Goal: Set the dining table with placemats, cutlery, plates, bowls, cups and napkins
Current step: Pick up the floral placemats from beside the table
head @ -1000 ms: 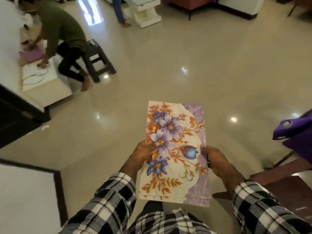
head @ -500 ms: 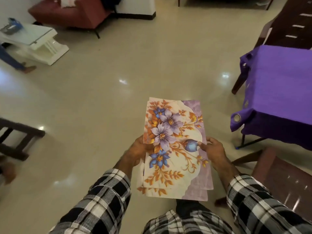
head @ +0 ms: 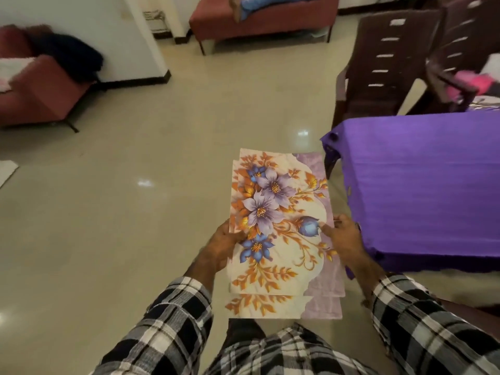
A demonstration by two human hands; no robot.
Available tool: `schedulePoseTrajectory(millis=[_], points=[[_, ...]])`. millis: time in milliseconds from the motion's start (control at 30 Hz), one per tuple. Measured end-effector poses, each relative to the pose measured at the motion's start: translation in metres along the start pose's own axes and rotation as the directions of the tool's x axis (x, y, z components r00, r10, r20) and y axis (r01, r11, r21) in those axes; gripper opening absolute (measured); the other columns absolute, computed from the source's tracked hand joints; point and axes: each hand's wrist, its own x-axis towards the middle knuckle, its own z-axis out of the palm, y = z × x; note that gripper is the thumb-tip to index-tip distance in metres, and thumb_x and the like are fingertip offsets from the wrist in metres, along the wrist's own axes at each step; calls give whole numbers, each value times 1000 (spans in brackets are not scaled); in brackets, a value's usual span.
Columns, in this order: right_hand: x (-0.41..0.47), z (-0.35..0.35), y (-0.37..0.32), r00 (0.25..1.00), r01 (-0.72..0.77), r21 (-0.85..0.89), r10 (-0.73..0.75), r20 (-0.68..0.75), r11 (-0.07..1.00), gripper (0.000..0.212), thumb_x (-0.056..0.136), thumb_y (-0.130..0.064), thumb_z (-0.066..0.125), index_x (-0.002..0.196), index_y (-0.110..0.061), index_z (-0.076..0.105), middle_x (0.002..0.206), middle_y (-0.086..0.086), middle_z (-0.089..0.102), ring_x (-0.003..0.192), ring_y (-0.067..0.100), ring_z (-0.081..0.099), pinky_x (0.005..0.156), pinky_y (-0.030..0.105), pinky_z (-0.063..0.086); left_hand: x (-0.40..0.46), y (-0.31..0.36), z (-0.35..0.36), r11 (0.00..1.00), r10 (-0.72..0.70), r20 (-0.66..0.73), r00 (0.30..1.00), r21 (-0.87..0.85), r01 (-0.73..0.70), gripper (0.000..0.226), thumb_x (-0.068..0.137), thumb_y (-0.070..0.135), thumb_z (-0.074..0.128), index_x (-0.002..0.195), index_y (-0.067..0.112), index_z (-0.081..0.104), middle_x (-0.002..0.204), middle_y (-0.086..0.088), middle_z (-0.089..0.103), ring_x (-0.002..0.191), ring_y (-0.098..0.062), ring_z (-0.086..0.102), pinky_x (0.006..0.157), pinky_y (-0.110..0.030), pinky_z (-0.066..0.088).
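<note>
We see a dark brown plastic chair (head: 384, 63) standing on the tiled floor (head: 108, 212). Left of the chair sits a maroon bench sofa (head: 259, 23), and far left of the chair a maroon armchair (head: 40, 96) bearing dark clothing (head: 73, 58).

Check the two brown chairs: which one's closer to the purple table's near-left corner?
The left chair, with its slotted back in full view. It stands just behind the table corner; the other chair sits farther right, cut by the frame edge.
</note>
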Motion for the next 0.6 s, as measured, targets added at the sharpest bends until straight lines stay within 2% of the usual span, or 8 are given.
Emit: schedulePoseTrajectory(millis=[67,167,200,300,367,433,500,600], points=[[26,-1,-19,996,0,49,4,-85,999,26,86,-30,85,99,-19,66,94,0,75,90,27,73,80,48,61,58,23,3,999,25,77,997,37,-28,67,91,37,81,141,-1,60,132,-36,65,104,-44,68,72,-37,61],[66,2,-46,964,-13,207,67,-258,978,22,95,-21,77,111,-14,64,97,8,72,72,27,70,62,44,60,149,63,18,998,44,241,969,43,-56,58,98,31,75,139,-6,59,131,-40,63,96,-39,71,77,-40,60],[79,3,-53,945,-37,253,116,-305,967,22,97,-22,74,114,-14,63,100,11,71,69,27,70,57,44,60,176,79,23,997,23,302,953,58,-42,55,98,28,74,139,-7,59,132,-40,63,100,-42,71,83,-45,59],[119,-3,-60,873,-65,248,175,-455,967,22,91,-41,71,109,-34,61,104,4,69,86,34,73,68,57,64,241,122,39,998,-31,438,898,61,4,51,101,21,72,146,3,57,142,-31,62,124,-48,65,104,-60,54],[148,-9,-50,808,-89,277,232,-542,957,27,79,-54,66,102,-42,59,102,4,71,87,37,74,67,59,63,286,148,51,995,-53,507,861,98,4,45,105,17,65,148,6,56,143,-31,60,126,-49,63,106,-64,52],[159,-14,-66,762,-127,307,291,-578,943,24,84,-44,70,105,-38,59,106,6,70,86,36,73,59,48,63,325,172,67,988,-116,532,839,148,42,39,108,14,60,146,8,59,141,-32,61,126,-53,62,105,-71,49],[172,-26,-83,690,-129,369,350,-634,920,22,94,-27,71,113,-26,60,111,7,67,85,34,72,50,32,54,361,190,92,980,-162,544,823,185,71,36,105,15,64,140,11,65,139,-32,63,126,-56,61,104,-75,47],[209,-50,-80,555,-127,439,431,-711,889,24,95,-20,70,118,-20,62,107,3,65,87,30,68,57,28,52,411,218,134,971,-156,527,835,236,33,38,95,19,76,132,12,72,133,-27,69,120,-50,67,103,-69,52]])
